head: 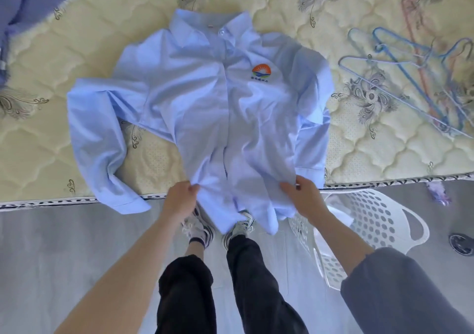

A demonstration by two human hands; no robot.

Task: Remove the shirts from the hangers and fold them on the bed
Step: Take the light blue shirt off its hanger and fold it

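My left hand (180, 197) and right hand (305, 197) pinch the smooth blue shirt's (218, 107) hem; beyond it, quilted mattress (333, 12).

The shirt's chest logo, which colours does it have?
The logo on the shirt is mostly orange with green and dark blue below, seen in the head view.

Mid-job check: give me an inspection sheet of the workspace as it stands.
Surface: quilted cream mattress, no sheet on it.
Job's things: shirt lies front up, collar away, hem hanging over the near edge; empty hangers heaped on the mattress, to the right of the shirt.
Clutter: blue bedding at the far left corner.
Grippers: left hand and right hand each pinch the shirt's hem.
Cables: nothing seen.
Surroundings: grey floor; white perforated basket on it at right.
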